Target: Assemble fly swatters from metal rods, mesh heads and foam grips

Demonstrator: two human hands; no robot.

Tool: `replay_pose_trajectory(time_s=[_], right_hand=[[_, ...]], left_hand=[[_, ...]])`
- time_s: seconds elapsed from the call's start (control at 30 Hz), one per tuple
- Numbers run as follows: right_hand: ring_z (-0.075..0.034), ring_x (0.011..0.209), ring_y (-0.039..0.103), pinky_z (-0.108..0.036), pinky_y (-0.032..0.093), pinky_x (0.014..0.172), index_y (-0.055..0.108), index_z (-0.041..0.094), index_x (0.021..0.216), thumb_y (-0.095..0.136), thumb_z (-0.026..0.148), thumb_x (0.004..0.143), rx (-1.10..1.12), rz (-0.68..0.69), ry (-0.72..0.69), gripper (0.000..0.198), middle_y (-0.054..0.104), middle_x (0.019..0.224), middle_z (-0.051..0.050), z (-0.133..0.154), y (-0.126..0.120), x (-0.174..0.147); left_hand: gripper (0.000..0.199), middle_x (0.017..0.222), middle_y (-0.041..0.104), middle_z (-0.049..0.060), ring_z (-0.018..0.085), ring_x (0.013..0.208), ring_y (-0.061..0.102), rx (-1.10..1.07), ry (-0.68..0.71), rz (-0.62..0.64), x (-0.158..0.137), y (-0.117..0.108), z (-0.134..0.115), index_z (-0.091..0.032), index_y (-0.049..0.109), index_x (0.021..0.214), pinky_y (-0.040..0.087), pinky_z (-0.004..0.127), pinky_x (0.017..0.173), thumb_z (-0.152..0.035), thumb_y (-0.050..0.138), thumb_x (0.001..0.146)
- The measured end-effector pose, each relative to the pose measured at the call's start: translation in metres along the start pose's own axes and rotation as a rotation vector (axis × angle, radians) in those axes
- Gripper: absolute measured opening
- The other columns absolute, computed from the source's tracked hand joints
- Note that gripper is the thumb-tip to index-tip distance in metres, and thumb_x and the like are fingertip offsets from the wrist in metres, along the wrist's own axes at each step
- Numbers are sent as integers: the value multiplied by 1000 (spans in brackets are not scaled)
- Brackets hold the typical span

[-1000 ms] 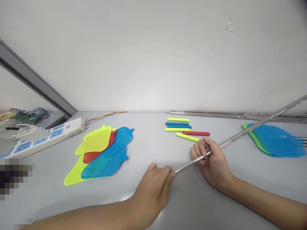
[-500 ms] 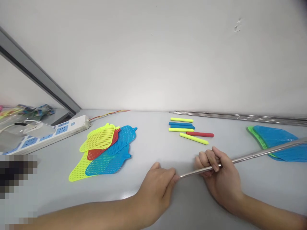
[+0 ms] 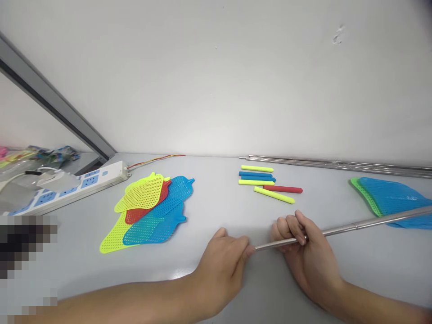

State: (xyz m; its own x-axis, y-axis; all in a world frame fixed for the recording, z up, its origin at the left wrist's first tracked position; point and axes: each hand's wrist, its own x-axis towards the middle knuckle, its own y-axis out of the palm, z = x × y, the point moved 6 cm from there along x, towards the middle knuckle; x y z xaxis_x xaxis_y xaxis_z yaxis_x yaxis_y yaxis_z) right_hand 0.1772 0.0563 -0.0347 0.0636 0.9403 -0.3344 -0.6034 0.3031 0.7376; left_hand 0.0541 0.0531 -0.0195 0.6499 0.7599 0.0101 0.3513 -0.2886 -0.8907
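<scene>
A telescopic metal rod point(image 3: 340, 228) slants across the front of the table, its thicker part running out of view at the right. My left hand point(image 3: 224, 265) is closed on its thin left end, and the fingers hide the tip. Farther along the rod, my right hand point(image 3: 308, 256) is closed around it, palm turned up and fingers curled over. Just beyond the hands lie several coloured plastic handle tubes, among them a red tube point(image 3: 283, 189) and a yellow tube point(image 3: 275, 195). Behind the rod's right part is a stack of blue mesh fly-swatter heads point(image 3: 391, 195) with a green one under it.
To the left, yellow, red and blue swatter heads point(image 3: 153, 225) overlap in a pile. A white power strip point(image 3: 116, 171) with a plugged-in adapter sits beyond them. Thin metal rods point(image 3: 337, 165) lie along the wall. A grey frame post point(image 3: 60, 99) slopes at the left.
The rod's right part has tipped downward a little, while both hands keep their hold. The whole view has shifted slightly.
</scene>
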Motion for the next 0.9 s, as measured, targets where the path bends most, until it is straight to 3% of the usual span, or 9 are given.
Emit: replay_pose_trajectory(time_s=[0.57,0.77,0.9], right_hand=[[-9,44,24,-25,26,43,21,17,50,41,29,77,15,-19,-78,36,19,51,5,-2,-5,5],[-10,42,27,-25,28,41,26,18,49,40,26,77,6,-98,-103,32,21,49,4,-5,-10,-10],[-10,45,29,-25,30,43,31,17,47,42,25,77,58,-74,-66,32,23,51,4,-8,-8,-21]], left_hand=[[35,50,45,-2,11,47,33,81,14,-94,2,-8,-4,-17,35,57,29,28,54,-24,21,88],[34,50,44,-4,10,47,33,55,54,-131,1,-7,-3,-17,36,58,30,27,57,-23,21,88],[33,50,44,-4,10,47,32,61,59,-126,0,-5,-2,-17,36,59,30,27,58,-23,21,88]])
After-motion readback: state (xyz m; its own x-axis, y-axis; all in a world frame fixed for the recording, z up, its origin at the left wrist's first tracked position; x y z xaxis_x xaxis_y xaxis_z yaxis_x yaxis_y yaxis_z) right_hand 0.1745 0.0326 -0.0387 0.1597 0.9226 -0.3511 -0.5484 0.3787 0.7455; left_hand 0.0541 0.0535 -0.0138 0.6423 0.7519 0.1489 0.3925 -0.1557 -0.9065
